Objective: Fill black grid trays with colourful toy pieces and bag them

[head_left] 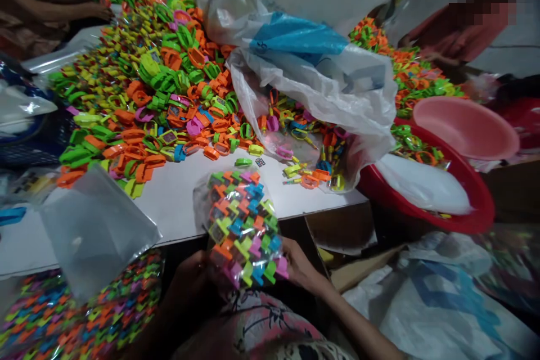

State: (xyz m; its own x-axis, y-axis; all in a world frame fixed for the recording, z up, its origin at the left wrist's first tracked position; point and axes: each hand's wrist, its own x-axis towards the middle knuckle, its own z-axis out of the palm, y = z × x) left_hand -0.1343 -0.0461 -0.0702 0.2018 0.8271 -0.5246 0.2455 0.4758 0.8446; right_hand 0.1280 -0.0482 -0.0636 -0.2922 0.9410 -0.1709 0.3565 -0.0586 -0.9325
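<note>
Both my hands hold a clear plastic bag [241, 224] packed with small coloured toy watches, just in front of the white table's [177, 202] near edge. My left hand [192, 278] grips its lower left side in shadow. My right hand [297, 267] wraps the lower right corner, fingers curled on the bag. Beyond it a large heap of loose green, orange and yellow toy watches [143, 84] covers the table. A big open white plastic sack [307, 62] lies on the heap with more pieces spilling from its mouth.
An empty clear bag [93, 230] lies at the table's left edge above a filled bag [63, 315] of pieces. A red basin [476, 208] and pink bowl [464, 126] stand right. Other people's arms [63, 8] reach in at far left and right. White sacks [439, 304] lie below right.
</note>
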